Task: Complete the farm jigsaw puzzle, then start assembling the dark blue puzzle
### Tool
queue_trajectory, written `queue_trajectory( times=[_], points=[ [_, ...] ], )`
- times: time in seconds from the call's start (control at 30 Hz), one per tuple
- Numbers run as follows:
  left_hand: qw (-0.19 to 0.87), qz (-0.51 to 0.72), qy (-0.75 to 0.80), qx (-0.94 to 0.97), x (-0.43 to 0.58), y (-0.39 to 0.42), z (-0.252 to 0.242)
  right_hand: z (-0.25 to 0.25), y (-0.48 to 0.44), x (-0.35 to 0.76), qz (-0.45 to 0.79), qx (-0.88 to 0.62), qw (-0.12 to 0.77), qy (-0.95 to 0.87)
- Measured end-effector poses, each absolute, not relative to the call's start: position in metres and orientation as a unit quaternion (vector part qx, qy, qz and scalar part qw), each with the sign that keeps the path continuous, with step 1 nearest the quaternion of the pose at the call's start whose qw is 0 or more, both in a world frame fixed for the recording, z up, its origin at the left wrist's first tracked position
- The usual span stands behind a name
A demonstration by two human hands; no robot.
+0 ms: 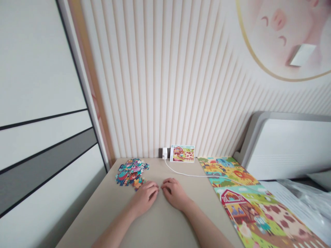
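My left hand (145,197) and my right hand (174,192) lie side by side on the beige tabletop (160,227), fingers curled under, almost touching each other. Nothing shows in either hand. A heap of colourful puzzle pieces (131,171) sits just beyond and left of my left hand; one orange piece lies at its knuckles. A large farm picture sheet (245,203) with a red barn lies along the table's right side, right of my right hand.
A small farm picture card (182,153) leans against the ribbed wall at the table's back. Beside it a white plug (164,153) sends a white cable (188,174) across the table. A bed headboard (289,144) stands to the right.
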State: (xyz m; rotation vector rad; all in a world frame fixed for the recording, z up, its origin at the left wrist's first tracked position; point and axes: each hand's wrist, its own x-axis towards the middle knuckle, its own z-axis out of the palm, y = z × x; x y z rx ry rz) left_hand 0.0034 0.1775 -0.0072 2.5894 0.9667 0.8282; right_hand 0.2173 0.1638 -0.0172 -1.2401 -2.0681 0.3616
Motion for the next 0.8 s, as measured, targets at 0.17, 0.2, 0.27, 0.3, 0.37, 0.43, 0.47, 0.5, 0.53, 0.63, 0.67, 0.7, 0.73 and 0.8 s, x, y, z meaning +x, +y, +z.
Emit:
queue_trajectory(
  times=[0.17,0.2,0.27,0.3,0.37,0.43,0.47,0.5,0.53,0.63,0.67,0.7,0.73,0.8],
  points=[
    [0.134,0.276,0.334,0.891,0.003,0.179,-0.008,-0.019,0.164,0.218,0.137,-0.475,0.345,-0.798],
    [0.136,0.274,0.335,0.891,0.003,0.178,-0.007,-0.019,0.163,0.218,0.137,-0.474,0.345,-0.799],
    [0.137,0.270,0.339,0.891,0.003,0.177,-0.005,-0.018,0.163,0.218,0.138,-0.470,0.347,-0.800],
    [0.137,0.268,0.340,0.891,0.003,0.176,-0.004,-0.018,0.163,0.218,0.138,-0.469,0.348,-0.800],
    [0.137,0.263,0.342,0.892,0.003,0.175,-0.003,-0.018,0.163,0.219,0.136,-0.467,0.351,-0.800],
    [0.139,0.262,0.343,0.891,0.003,0.174,-0.003,-0.018,0.163,0.219,0.133,-0.465,0.354,-0.800],
    [0.140,0.263,0.344,0.890,0.003,0.174,-0.003,-0.018,0.163,0.219,0.131,-0.463,0.356,-0.801],
    [0.141,0.265,0.344,0.890,0.003,0.174,-0.003,-0.019,0.162,0.218,0.130,-0.460,0.358,-0.802],
    [0.142,0.266,0.344,0.889,0.003,0.174,-0.004,-0.019,0.162,0.218,0.129,-0.457,0.362,-0.802],
    [0.145,0.268,0.340,0.890,0.002,0.176,-0.006,-0.019,0.163,0.219,0.128,-0.444,0.382,-0.800],
    [0.146,0.268,0.338,0.890,0.002,0.176,-0.006,-0.017,0.165,0.221,0.121,-0.446,0.398,-0.793],
    [0.147,0.269,0.336,0.891,0.001,0.177,-0.007,-0.015,0.168,0.225,0.109,-0.453,0.419,-0.780],
    [0.149,0.268,0.334,0.891,0.001,0.177,-0.007,-0.013,0.173,0.231,0.090,-0.465,0.446,-0.760],
    [0.152,0.268,0.332,0.892,0.000,0.178,-0.008,-0.006,0.186,0.250,0.047,-0.503,0.506,-0.699]
  ],
)
